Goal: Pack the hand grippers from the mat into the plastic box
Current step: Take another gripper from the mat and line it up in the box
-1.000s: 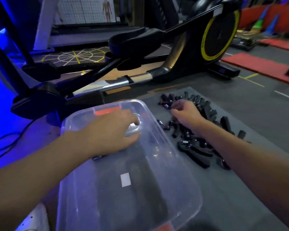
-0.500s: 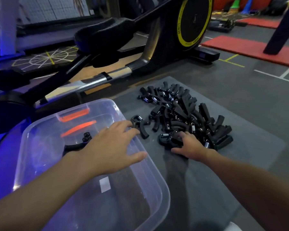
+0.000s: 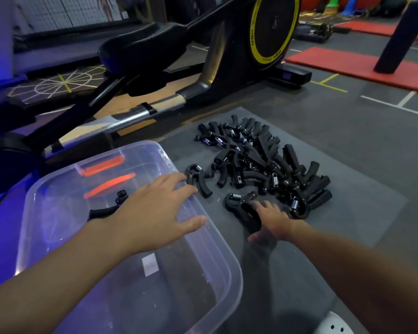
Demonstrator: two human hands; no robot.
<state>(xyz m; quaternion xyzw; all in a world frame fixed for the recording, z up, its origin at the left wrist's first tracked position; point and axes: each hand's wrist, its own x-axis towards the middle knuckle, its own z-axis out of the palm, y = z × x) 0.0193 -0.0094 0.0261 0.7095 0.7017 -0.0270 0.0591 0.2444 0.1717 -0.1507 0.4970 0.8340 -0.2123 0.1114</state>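
A heap of black hand grippers (image 3: 263, 160) with metal springs lies on a grey mat (image 3: 362, 196). A clear plastic box (image 3: 217, 268) stands at the mat's left edge, with one black hand gripper (image 3: 104, 209) inside it. My left hand (image 3: 155, 213) hovers open over the box's right rim, fingers spread toward a lone hand gripper (image 3: 198, 178) beside the box. My right hand (image 3: 273, 220) is on the mat at the near end of the heap, its fingers and thumb closing round the handle of the nearest hand gripper (image 3: 244, 208).
A black and yellow elliptical trainer (image 3: 270, 32) stands just behind the mat and box. Red mats (image 3: 348, 61) and a dark post (image 3: 401, 34) lie at the far right. Grey floor surrounds the mat. A white object (image 3: 333, 325) shows at the bottom edge.
My right hand left the far end of the heap and came to its near end, onto the nearest hand gripper. My left hand shifted from inside the box to its right rim.
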